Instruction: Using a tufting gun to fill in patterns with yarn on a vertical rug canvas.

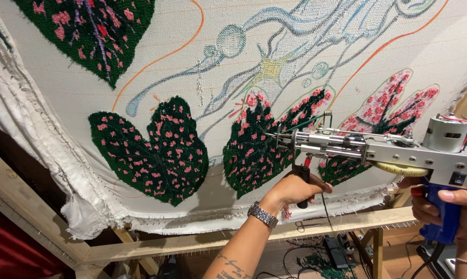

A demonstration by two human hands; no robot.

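Both hands grip the tufting gun (378, 147): right hand (450, 206) its blue handle, left hand (295, 188) its front grip.

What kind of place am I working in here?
Likely a rug-tufting workshop: backing cloth stretched on a wooden frame, tufted leaf shapes, and a tufting gun held in both hands.

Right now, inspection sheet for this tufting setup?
Surface: cream backing cloth stretched on wooden frame.
Job's things: tufting gun, needle end at a half-filled green-and-pink leaf; finished leaf beside it.
Clutter: scissors on the frame rail.
Hands: left hand grips the front handle; right hand holds the blue rear grip.
Cables: black cord below the gun; power strip.
Surroundings: yarn scraps on the floor.
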